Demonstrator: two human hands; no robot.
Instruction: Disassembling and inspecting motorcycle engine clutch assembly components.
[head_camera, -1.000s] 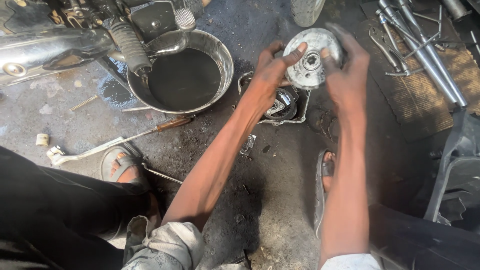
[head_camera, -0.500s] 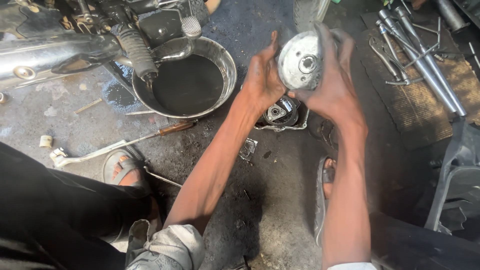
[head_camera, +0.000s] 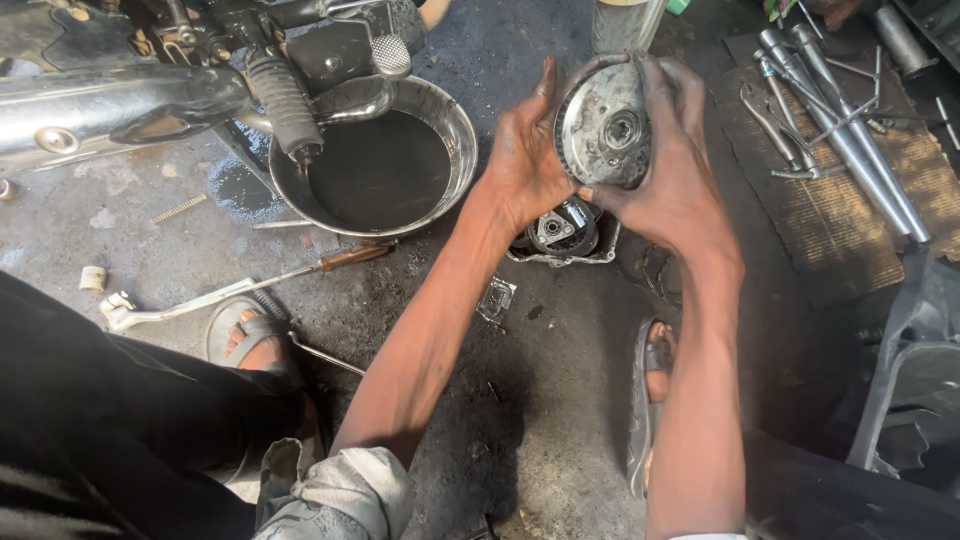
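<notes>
The ground is dark, oily concrete (head_camera: 560, 400), with small bits scattered on it.

Both hands hold one round metal part, a grey clutch drum (head_camera: 603, 130), up above the ground in the far middle of the view. The left hand (head_camera: 527, 160) cups its left edge, fingers pointing up. The right hand (head_camera: 672, 170) wraps over its top and right side, with the thumb pressed on the lower edge. The two hands are close together, clamped on the drum from both sides. The drum's flat face, with a hole in the middle, is turned toward the camera.

Just under the hands, on the ground, sits a small engine piece (head_camera: 562, 232) with dark and shiny bits inside. A tiny square metal piece (head_camera: 496, 298) lies a bit nearer.

To the left stands a round steel bowl (head_camera: 455, 125) full of black oil. A motorbike's parts (head_camera: 150, 90) hang over its far left edge. Near the bowl lies a screwdriver (head_camera: 340, 260) with a brown handle, and a bent silver lever (head_camera: 170, 305) lies left of it.

On the far right, long metal tubes (head_camera: 850, 140) and pliers (head_camera: 775, 130) rest on a brown mat (head_camera: 850, 240).

The person's feet in sandals show near the left (head_camera: 250, 340) and the right (head_camera: 655, 370).
</notes>
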